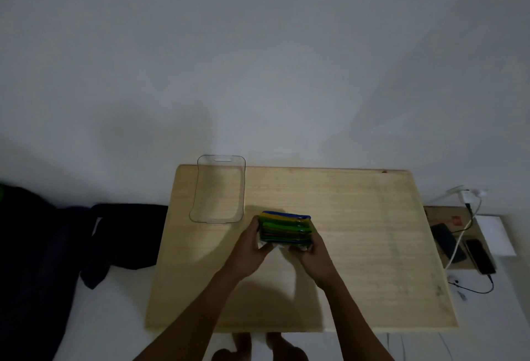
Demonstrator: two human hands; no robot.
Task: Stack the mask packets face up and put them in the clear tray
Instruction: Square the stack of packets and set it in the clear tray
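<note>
A stack of mask packets [285, 227], green, yellow and blue at their edges, is held just above the middle of the wooden table [358, 231]. My left hand [252, 246] grips the stack's left side and my right hand [311, 254] grips its right side. The clear tray [200, 188] stands empty at the table's back left corner, a short way left of and behind the stack. The packets' faces are too dim and edge-on to read.
Two phones [479, 256] and white cables lie on a brown box to the right of the table. Dark bags [126, 234] sit on the floor to the left. A wall rises right behind the table. My feet show below the front edge.
</note>
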